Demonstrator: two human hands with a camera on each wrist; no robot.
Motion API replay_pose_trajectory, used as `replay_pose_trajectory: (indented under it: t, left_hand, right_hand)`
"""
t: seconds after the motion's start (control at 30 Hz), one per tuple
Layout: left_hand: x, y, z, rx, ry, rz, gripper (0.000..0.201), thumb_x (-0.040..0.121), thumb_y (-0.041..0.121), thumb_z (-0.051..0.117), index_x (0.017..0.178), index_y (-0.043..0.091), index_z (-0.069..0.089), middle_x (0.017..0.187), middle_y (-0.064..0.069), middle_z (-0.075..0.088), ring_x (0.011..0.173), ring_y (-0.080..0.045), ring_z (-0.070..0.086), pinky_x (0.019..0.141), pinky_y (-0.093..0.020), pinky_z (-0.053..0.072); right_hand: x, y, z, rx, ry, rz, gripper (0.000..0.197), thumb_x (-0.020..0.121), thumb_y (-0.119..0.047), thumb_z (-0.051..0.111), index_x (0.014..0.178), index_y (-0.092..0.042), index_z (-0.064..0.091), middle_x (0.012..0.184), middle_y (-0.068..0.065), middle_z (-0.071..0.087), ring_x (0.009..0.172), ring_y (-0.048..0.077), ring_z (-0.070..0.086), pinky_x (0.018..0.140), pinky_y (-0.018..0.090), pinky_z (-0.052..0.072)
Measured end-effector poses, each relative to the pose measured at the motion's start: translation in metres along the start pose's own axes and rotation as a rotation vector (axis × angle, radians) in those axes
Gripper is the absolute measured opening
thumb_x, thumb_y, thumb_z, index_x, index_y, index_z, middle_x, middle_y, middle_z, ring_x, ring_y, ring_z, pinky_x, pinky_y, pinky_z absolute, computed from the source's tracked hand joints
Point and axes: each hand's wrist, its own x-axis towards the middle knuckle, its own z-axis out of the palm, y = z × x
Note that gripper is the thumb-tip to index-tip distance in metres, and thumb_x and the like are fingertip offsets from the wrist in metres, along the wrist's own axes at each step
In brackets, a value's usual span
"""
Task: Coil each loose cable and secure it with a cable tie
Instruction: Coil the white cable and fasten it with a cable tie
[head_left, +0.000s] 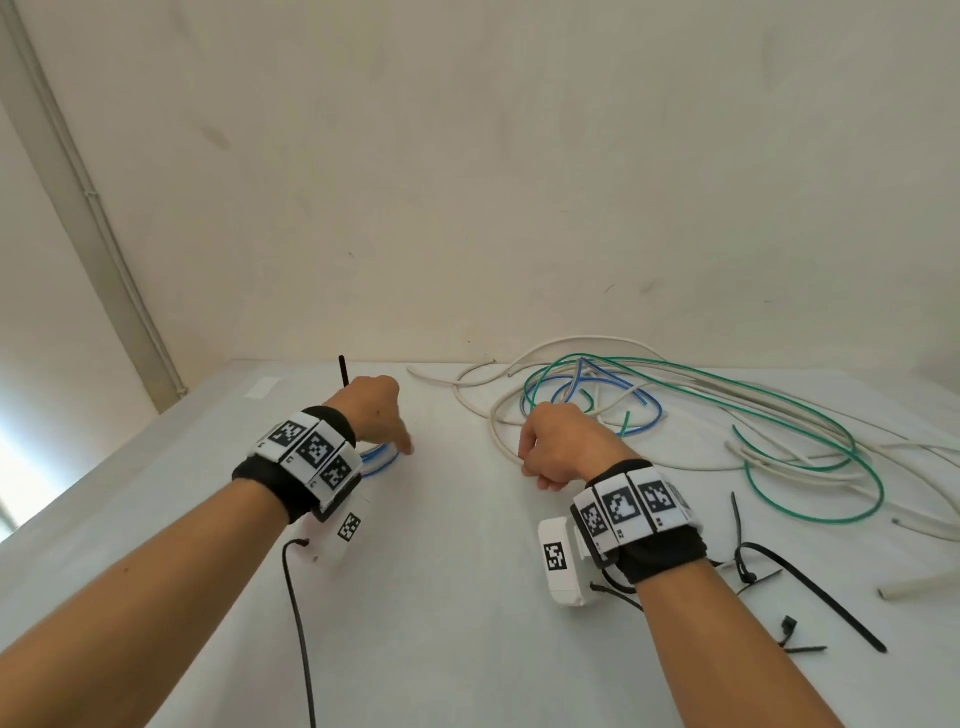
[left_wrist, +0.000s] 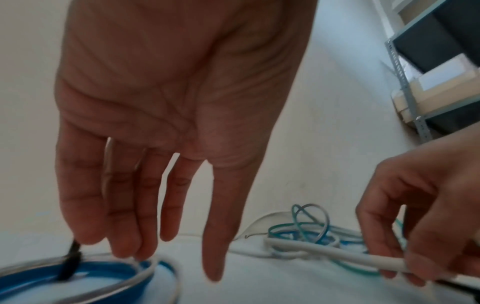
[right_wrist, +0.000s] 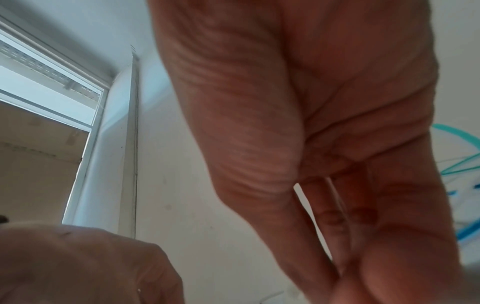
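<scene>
Blue coil (left_wrist: 85, 273) already bound with black tie (left_wrist: 69, 261), on desk (head_left: 441, 597) at left under left hand (head_left: 371, 410); fingers straight, grip released. Right hand (left_wrist: 420, 222) grip pinching white cable (left_wrist: 335, 255) end, near tangle (head_left: 675, 415) far right. Best draw cable clear of green and blue strands before looping; keep loops even. Spare ties (head_left: 810, 587) lie near right.

From the head we look forward and down over the bench (head_left: 467, 623). Each wrist camera sits close under its palm, facing along the fingers (left_wrist: 145, 205). All views share the cable tangle (head_left: 649, 405).
</scene>
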Motion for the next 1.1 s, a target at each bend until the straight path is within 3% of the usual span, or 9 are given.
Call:
replay_pose_trajectory:
  t: [0.07, 0.17, 0.23, 0.33, 0.43, 0.53, 0.73, 0.9, 1.1]
  left_hand:
    - [-0.005, 0.016, 0.001, -0.262, -0.004, 0.066, 0.04, 0.093, 0.039, 0.073, 0.105, 0.001, 0.069, 0.101, -0.011, 0.075, 0.093, -0.027, 0.072, 0.078, -0.034, 0.059]
    - [-0.019, 0.047, 0.003, -0.851, -0.197, 0.089, 0.05, 0.105, 0.044, 0.054, 0.112, -0.004, 0.067, 0.098, -0.017, 0.078, 0.091, -0.027, 0.077, 0.078, -0.035, 0.063]
    - [-0.021, 0.06, 0.007, -1.053, -0.26, 0.148, 0.048, 0.105, 0.037, 0.056, 0.113, -0.009, 0.068, 0.102, -0.021, 0.077, 0.096, -0.028, 0.077, 0.088, -0.039, 0.062]
    - [-0.018, 0.071, 0.012, -1.254, -0.204, 0.213, 0.026, 0.103, 0.011, 0.06, 0.107, -0.013, 0.071, 0.102, -0.02, 0.076, 0.092, -0.027, 0.074, 0.093, -0.037, 0.061]
    - [-0.012, 0.076, 0.013, -1.577, -0.182, 0.223, 0.013, 0.099, -0.004, 0.057, 0.097, -0.008, 0.07, 0.097, -0.018, 0.075, 0.087, -0.026, 0.075, 0.09, -0.036, 0.062]
    - [-0.007, 0.077, 0.008, -1.867, -0.137, 0.255, 0.015, 0.098, -0.01, 0.054, 0.112, -0.008, 0.061, 0.1, -0.02, 0.075, 0.088, -0.027, 0.076, 0.082, -0.037, 0.064]
    - [-0.002, 0.069, 0.003, -1.787, -0.056, 0.38, 0.015, 0.1, -0.005, 0.054, 0.112, 0.001, 0.06, 0.089, -0.01, 0.071, 0.076, -0.018, 0.066, 0.08, -0.032, 0.061]
    - [-0.002, 0.064, 0.009, -1.581, -0.052, 0.563, 0.015, 0.102, 0.001, 0.054, 0.116, 0.005, 0.059, 0.091, -0.009, 0.066, 0.077, -0.016, 0.057, 0.079, -0.027, 0.052]
    - [-0.014, 0.065, -0.002, -1.412, -0.098, 0.782, 0.019, 0.097, 0.01, 0.066, 0.116, 0.011, 0.064, 0.098, -0.017, 0.067, 0.086, -0.023, 0.061, 0.092, -0.036, 0.048]
  right_hand:
    - [-0.001, -0.002, -0.007, 0.016, 0.06, -0.045, 0.014, 0.095, -0.006, 0.063, 0.106, -0.006, 0.072, 0.084, 0.011, 0.077, 0.065, 0.018, 0.074, 0.073, 0.033, 0.064]
    - [-0.004, -0.007, -0.015, 0.122, 0.153, -0.131, 0.01, 0.096, -0.009, 0.06, 0.1, -0.011, 0.07, 0.077, 0.008, 0.077, 0.056, 0.011, 0.071, 0.056, 0.022, 0.055]
    - [-0.007, -0.009, -0.018, 0.262, 0.146, -0.166, 0.01, 0.097, -0.006, 0.057, 0.098, -0.014, 0.065, 0.082, 0.01, 0.076, 0.058, 0.014, 0.074, 0.065, 0.03, 0.062]
    - [-0.01, -0.007, -0.023, 0.415, 0.114, -0.171, 0.009, 0.099, -0.007, 0.057, 0.101, -0.016, 0.059, 0.09, 0.009, 0.073, 0.064, 0.023, 0.078, 0.08, 0.045, 0.065]
    - [-0.01, 0.0, -0.031, 0.456, 0.108, -0.188, 0.004, 0.098, -0.01, 0.062, 0.097, -0.014, 0.064, 0.089, 0.009, 0.074, 0.071, 0.024, 0.078, 0.08, 0.043, 0.065]
    - [-0.008, 0.009, -0.033, 0.387, 0.078, -0.182, 0.009, 0.096, -0.014, 0.066, 0.089, -0.014, 0.071, 0.093, 0.009, 0.076, 0.083, 0.022, 0.078, 0.081, 0.037, 0.065]
    - [0.0, 0.022, -0.029, 0.389, 0.09, -0.056, 0.025, 0.101, -0.032, 0.063, 0.105, -0.007, 0.068, 0.1, 0.01, 0.074, 0.084, 0.016, 0.076, 0.071, 0.03, 0.063]
    - [-0.003, 0.008, -0.036, 0.906, 0.144, -0.073, 0.035, 0.109, -0.04, 0.046, 0.116, -0.009, 0.063, 0.101, 0.012, 0.07, 0.084, 0.021, 0.07, 0.073, 0.031, 0.058]
    - [-0.009, -0.005, -0.053, 1.203, 0.214, -0.233, 0.058, 0.105, -0.06, 0.036, 0.126, -0.013, 0.064, 0.113, 0.01, 0.077, 0.109, 0.021, 0.072, 0.1, 0.041, 0.055]
